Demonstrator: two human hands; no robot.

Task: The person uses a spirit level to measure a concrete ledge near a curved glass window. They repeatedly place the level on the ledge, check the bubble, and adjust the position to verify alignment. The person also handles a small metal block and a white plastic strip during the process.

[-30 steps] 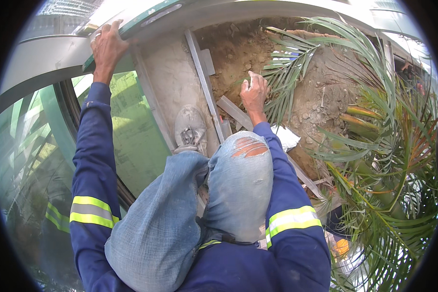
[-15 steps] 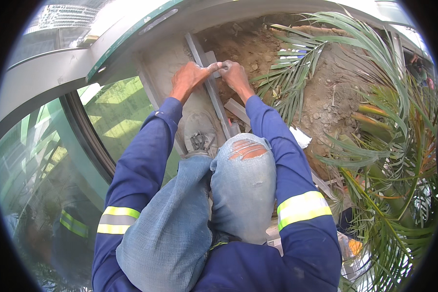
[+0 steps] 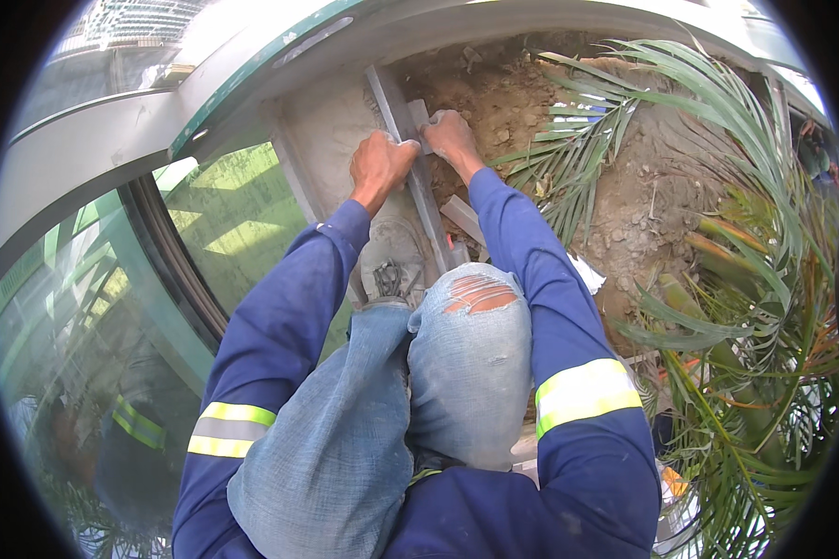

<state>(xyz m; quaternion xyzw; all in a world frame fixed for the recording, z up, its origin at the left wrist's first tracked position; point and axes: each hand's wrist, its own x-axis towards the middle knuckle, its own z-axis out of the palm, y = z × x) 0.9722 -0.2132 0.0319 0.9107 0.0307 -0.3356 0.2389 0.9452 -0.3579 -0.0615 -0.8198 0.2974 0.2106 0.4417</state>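
Observation:
A long, straight grey bar lies lengthwise along a dusty concrete ledge, at the border with the soil. My left hand is closed like a fist, its thumb side against the bar's left edge. On the bar's other side my right hand is curled shut, fingertips by a small flat grey piece. A narrow gap separates the hands across the bar. Whatever the fingers may pinch is hidden. Below my left hand, a dusty shoe stands on the ledge beside the bar.
Loose brown soil fills the bed to the right, with palm fronds hanging over it. A short board offcut lies near the bar. Glass panels and a metal frame run along my left. My bent knee is close below.
My hands, whose thumbs and fingertips met above the bar, have drawn apart. The left has come down to the bar's left edge; the right has curled tighter on its right side. The view has shifted slightly.

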